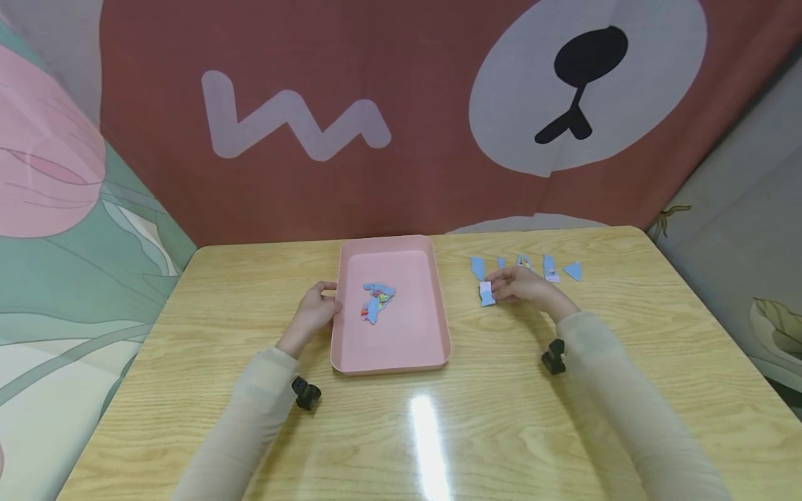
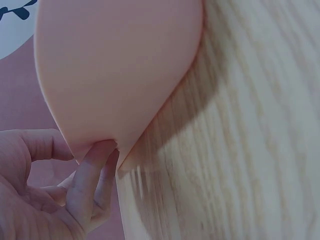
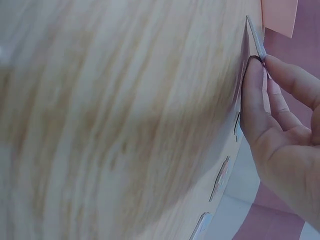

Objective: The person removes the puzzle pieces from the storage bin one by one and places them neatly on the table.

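One probably light, stiff blue-and-white piece (image 1: 486,296), best taken by its edges, pinched in the nearly closed right hand (image 1: 520,284) over the tabletop (image 1: 495,396), near a pink tray (image 1: 407,341) gripped along its left side by the left hand (image 1: 313,312).

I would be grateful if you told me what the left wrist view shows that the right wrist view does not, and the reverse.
Only the left wrist view shows the left hand, gripping the pink tray. Only the right wrist view shows the right hand, pinching a thin piece, with other pieces lying nearby. Both show the wooden table, the reddish-brown backdrop and the tray, of which the right shows only a corner.
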Available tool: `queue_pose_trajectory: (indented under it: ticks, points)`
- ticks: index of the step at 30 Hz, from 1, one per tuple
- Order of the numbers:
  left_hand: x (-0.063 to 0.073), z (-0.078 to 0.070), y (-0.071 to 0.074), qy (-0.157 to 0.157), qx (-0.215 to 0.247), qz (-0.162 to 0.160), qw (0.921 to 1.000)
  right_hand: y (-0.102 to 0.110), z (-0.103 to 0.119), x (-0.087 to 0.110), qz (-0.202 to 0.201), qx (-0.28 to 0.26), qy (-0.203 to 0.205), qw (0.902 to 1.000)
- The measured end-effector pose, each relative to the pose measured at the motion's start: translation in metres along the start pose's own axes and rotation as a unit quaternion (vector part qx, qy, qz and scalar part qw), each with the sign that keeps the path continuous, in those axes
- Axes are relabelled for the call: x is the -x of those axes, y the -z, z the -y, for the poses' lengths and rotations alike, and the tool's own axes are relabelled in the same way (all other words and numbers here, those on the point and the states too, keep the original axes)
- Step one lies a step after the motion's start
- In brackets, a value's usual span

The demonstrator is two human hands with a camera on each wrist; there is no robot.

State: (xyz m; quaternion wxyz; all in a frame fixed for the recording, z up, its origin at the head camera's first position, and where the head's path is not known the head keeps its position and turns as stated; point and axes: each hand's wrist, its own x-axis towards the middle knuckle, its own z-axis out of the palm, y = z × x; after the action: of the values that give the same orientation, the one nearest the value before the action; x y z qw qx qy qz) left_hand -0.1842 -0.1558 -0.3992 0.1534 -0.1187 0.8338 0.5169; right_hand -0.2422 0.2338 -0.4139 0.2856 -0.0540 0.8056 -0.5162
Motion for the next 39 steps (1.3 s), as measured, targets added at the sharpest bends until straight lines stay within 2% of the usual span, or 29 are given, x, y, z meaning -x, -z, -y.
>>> queue_pose_trajectory:
  ticks: [15, 24, 28, 33, 39]
  points:
    - [0.001, -0.001, 0.0, 0.002, -0.003, 0.0, 1.0, 0.0, 0.007, 0.002, -0.001, 0.077, -0.013, 0.9969]
    - [0.002, -0.003, 0.0, 0.004, -0.001, 0.002, 1.0, 0.002, 0.018, 0.005, 0.008, 0.102, -0.005, 0.9947]
    - [0.002, -0.003, 0.001, 0.005, -0.004, 0.001, 1.0, 0.001, 0.027, 0.002, -0.004, 0.111, 0.01, 0.9938]
    - [0.002, -0.003, 0.001, 0.002, -0.006, 0.001, 1.0, -0.008, 0.044, -0.007, -0.021, 0.097, 0.026, 0.9948]
    - [0.001, -0.002, 0.0, 0.002, -0.005, 0.0, 1.0, -0.029, 0.07, -0.02, -0.019, 0.053, 0.034, 0.9978]
